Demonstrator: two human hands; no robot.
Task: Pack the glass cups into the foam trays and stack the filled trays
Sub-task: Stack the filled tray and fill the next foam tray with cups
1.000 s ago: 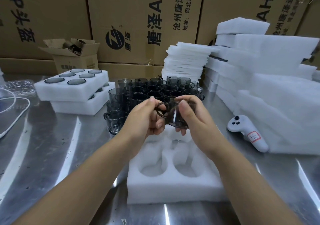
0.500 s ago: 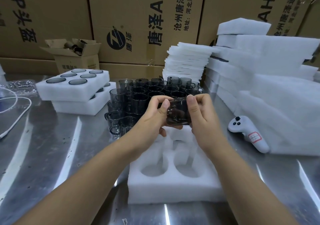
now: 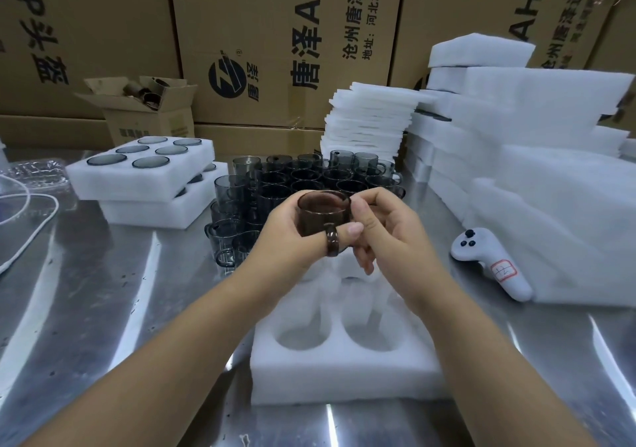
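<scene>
Two hands on one smoky glass cup (image 3: pixel 321 216), held over an empty foam tray (image 3: pixel 344 374).
The left hand (image 3: pixel 285 236) has its grip curled round the upright cup, thumb threaded through the handle. The right hand (image 3: pixel 389 236) pinches the rim. The cup hangs above the tray's far end, clear of the foam. Loose cups (image 3: pixel 309 174) crowd the bench (image 3: pixel 103 309) just behind, with two filled trays (image 3: pixel 144 174) stacked to the left.

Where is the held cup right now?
Head view, centre: the cup is upright in the left hand, the right hand pinching its rim, above the far end of the empty tray and just before the loose cups.
</scene>
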